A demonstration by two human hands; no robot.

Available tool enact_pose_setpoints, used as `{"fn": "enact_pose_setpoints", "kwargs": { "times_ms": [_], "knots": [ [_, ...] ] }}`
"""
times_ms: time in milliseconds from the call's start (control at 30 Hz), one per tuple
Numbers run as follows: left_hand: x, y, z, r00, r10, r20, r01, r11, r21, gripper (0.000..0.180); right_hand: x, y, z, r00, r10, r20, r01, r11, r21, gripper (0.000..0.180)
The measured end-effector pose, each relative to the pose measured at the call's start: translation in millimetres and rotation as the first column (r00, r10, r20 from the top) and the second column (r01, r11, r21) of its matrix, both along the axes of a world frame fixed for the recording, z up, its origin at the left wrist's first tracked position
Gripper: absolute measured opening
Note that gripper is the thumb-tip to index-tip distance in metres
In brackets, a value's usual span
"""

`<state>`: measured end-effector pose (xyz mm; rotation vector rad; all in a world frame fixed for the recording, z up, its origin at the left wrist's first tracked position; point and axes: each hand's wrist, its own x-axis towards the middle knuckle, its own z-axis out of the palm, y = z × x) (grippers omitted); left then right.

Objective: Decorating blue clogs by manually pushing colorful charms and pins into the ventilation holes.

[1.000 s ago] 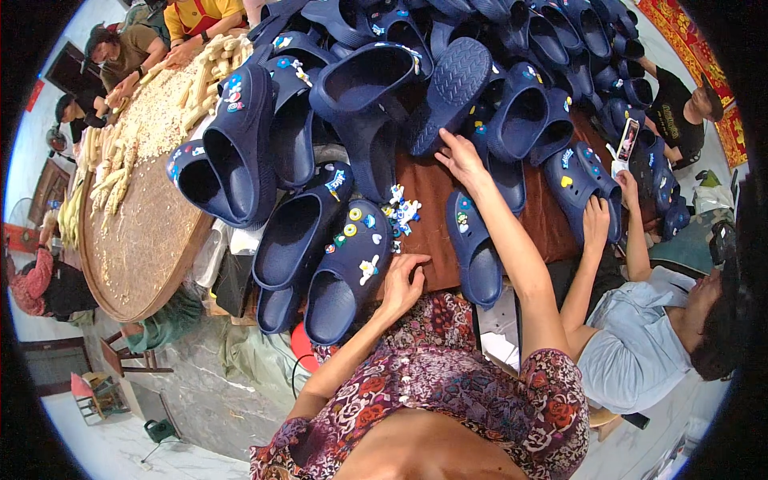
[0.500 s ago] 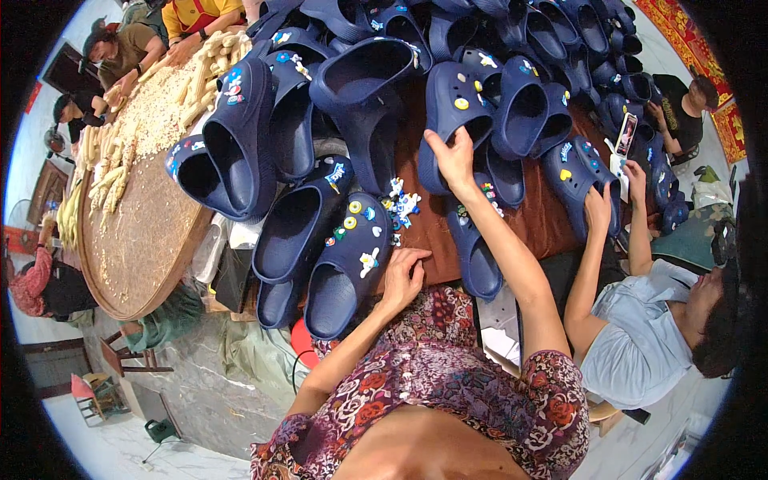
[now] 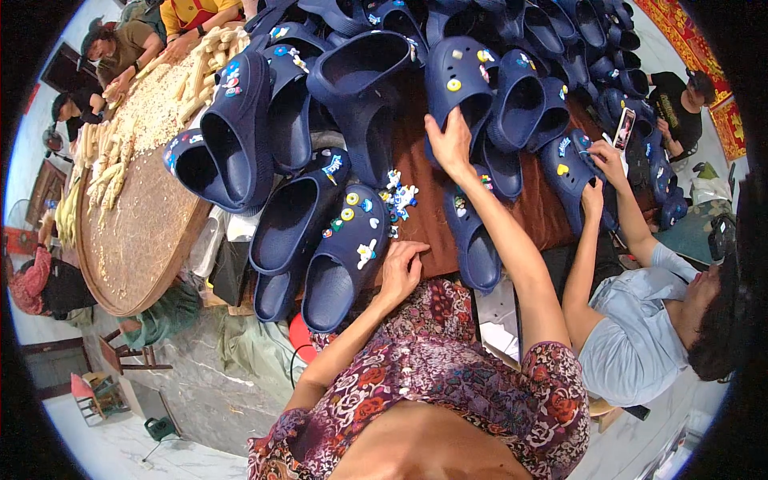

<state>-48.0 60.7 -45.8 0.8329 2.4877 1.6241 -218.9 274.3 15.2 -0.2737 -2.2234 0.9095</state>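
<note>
My right hand (image 3: 452, 148) grips a navy clog (image 3: 458, 68) by its heel end, its toe pointing away from me; a few charms sit in its holes. My left hand (image 3: 402, 270) lies with loosely bent fingers on the near edge of the brown tabletop (image 3: 416, 228), holding nothing. Beside it, a navy clog (image 3: 356, 232) is decorated with several colourful charms. A small pile of loose blue, white and yellow charms (image 3: 400, 196) lies just beyond that hand. Another navy clog (image 3: 480, 260) stands beneath my right forearm.
Many navy clogs (image 3: 364, 72) are heaped across the table's far side. At left is a round woven tray (image 3: 144, 232) with corn cobs (image 3: 112, 172) and loose kernels. At right, a co-worker in a light blue top (image 3: 632, 332) handles a clog (image 3: 568, 172); a phone (image 3: 624, 128) stands beyond.
My right hand has moved the gripped clog a little farther away. My left hand stays in place. The co-worker's far hand has moved from beside the phone onto their clog.
</note>
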Motion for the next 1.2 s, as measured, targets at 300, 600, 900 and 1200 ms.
{"fn": "enact_pose_setpoints", "kwargs": {
  "times_ms": [300,600,900,1200],
  "knots": [
    [-3.9,2.0,-8.2,0.994,-0.089,-0.065,0.09,0.996,0.027,0.031,-58.4,73.9,-49.5,0.978,-0.015,0.209,0.002,0.998,0.063,0.048],
    [-2.9,-4.4,-7.6,0.998,-0.059,-0.013,0.06,0.998,0.034,0.029,102.9,42.9,24.6,0.974,0.189,0.129,-0.156,0.961,-0.229,0.018],
    [-2.9,-3.1,1.6,0.998,-0.029,0.047,0.028,0.999,0.03,0.023,222.7,17.0,-29.5,0.977,-0.063,0.203,0.112,0.965,-0.237,0.03],
    [4.4,-1.7,32.2,0.973,0.073,0.217,-0.1,0.988,0.114,0.028,226.9,-41.3,-13.8,0.946,0.084,0.313,0.026,0.942,-0.334,0.033]
  ]
}}
